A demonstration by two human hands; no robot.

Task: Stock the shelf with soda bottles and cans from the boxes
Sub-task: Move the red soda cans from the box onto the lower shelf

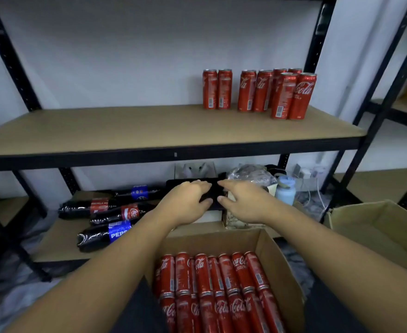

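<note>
Several red Coca-Cola cans (260, 92) stand upright at the right of the wooden upper shelf (101, 131). Below me an open cardboard box (280, 272) holds several more red cans (209, 284) lying in rows. Several dark soda bottles (106, 212), Coca-Cola and Pepsi, lie on their sides on the lower shelf at the left. My left hand (188, 200) and my right hand (243, 200) reach over the box to the lower shelf. Both grip a flat black object (214, 189) between fingers and thumb; what it is I cannot tell.
An open cardboard box (377, 227) stands at the right. Behind my hands the lower shelf holds a plastic bag (250, 174), a pale blue jar (285, 191), chargers and cables (313, 179). Black uprights (317, 44) frame the shelf; a second rack (394, 111) stands to the right.
</note>
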